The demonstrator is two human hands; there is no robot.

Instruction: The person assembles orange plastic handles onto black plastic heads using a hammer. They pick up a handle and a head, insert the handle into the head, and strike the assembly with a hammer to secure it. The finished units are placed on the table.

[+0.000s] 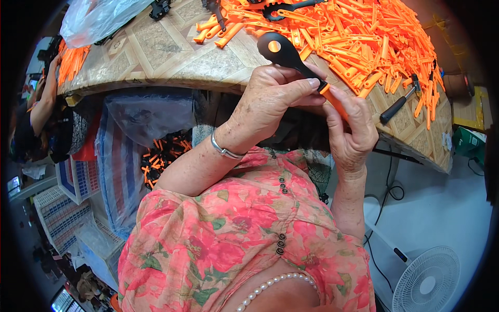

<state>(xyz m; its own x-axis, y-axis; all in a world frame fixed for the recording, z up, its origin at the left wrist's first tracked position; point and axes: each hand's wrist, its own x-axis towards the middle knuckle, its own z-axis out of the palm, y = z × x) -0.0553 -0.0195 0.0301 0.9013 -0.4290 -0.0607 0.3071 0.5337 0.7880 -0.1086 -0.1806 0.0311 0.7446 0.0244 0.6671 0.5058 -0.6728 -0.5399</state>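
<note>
A black serving spoon (291,60) with a round orange sticker on its bowl is held over the table's front edge. My left hand (273,96) is closed round its black neck, the thumb pressed near the joint. In the fingers of my right hand (353,127) is the orange handle (333,103), which meets the spoon's black end. How deep the two parts sit in each other cannot be made out. Behind my hands spreads a big heap of orange handles (358,44). A black slotted utensil head (273,11) lies on that heap.
A hammer (397,105) with a black grip rests at the table's right. Plastic bags (99,21) lie at the far left, near another person's arm (47,96). Below, a striped sack (122,156) stands by finished-looking black-and-orange pieces (161,158). A white fan (427,283) is at lower right.
</note>
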